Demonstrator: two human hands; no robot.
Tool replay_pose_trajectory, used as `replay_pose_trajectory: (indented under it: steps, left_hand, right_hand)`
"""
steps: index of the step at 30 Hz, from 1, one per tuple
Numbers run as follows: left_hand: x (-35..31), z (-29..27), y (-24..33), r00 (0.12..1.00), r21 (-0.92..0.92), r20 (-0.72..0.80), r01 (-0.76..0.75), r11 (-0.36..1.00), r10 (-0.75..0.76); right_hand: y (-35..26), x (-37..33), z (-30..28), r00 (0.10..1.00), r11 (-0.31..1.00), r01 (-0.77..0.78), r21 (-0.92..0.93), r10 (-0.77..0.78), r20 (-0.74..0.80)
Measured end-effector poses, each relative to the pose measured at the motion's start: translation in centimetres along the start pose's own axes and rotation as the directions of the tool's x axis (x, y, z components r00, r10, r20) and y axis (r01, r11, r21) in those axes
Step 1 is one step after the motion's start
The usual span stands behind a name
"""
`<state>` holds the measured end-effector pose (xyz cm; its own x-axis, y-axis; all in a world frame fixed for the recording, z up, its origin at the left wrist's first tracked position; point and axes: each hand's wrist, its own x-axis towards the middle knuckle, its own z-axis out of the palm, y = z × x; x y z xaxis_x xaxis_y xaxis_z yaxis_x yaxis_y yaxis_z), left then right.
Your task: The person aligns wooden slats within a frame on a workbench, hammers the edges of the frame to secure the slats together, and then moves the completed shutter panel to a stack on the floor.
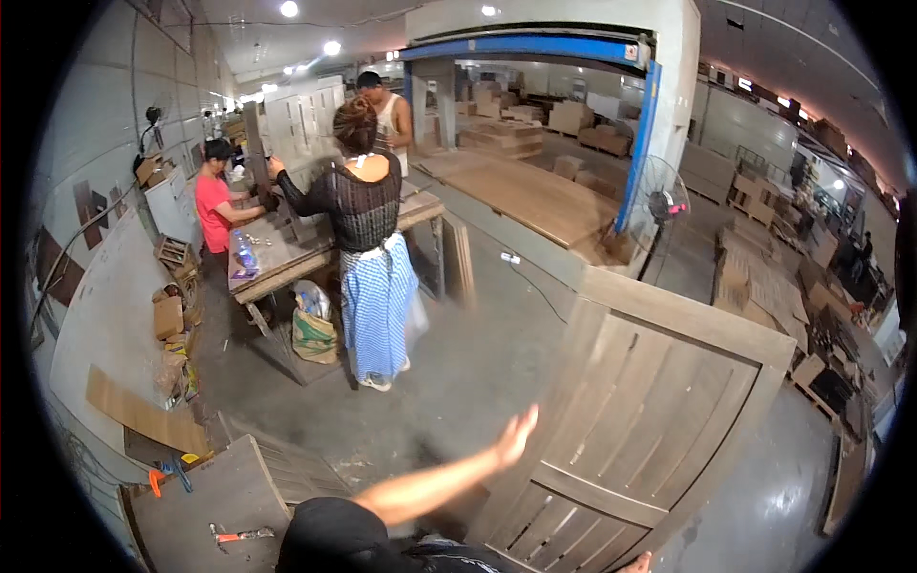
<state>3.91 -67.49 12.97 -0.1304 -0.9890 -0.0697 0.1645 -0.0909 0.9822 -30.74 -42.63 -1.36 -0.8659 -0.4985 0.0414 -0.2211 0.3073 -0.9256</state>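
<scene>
A tall brown wooden door panel [659,401] with a frame and vertical slats stands tilted in front of me on the right. My left hand [517,436] reaches out beside the panel's left edge, fingers stretched; whether it touches the wood I cannot tell. At the bottom of the view, only the fingers of my right hand [638,563] show, against the panel's lower right edge and seemingly gripping it. On a brown board surface [181,535] at lower left lies a hammer [241,536] with an orange-red handle.
Orange-handled [156,481] and blue-handled [180,476] tools lie at the board's far edge. A person in a blue checked skirt [377,306] and two others work around a workbench [306,250]. A standing fan [659,204] is behind the panel; stacked boards [759,282] lie right.
</scene>
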Motion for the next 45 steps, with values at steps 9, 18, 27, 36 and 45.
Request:
replay_pose_trajectory:
  steps: [9,18,27,36,45]
  left_hand:
    - [-9.9,-4.1,-23.9,0.968,0.368,-0.032,0.243,0.897,-0.249]
    - [-1.1,-2.3,-18.8,0.888,0.427,-0.273,0.456,0.781,-0.370]
    - [5.9,-4.0,-24.3,0.815,0.636,-0.455,0.579,0.510,-0.359]
    - [13.4,-5.3,-32.2,0.730,0.548,-0.482,0.683,0.484,-0.485]
    - [24.1,-5.6,-35.1,0.680,0.637,-0.403,0.689,0.346,-0.612]
  right_hand:
    - [-5.5,0.8,1.8,0.989,0.988,-0.149,-0.024,0.150,0.006]
    - [6.4,5.0,10.0,0.965,0.964,-0.264,0.038,0.264,0.005]
    - [5.0,7.9,18.5,0.781,0.756,-0.556,-0.345,0.617,0.094]
    - [12.4,12.1,25.3,0.756,0.737,-0.573,-0.359,0.644,0.118]
    - [11.3,17.5,32.7,0.765,0.787,-0.568,-0.242,0.613,0.198]
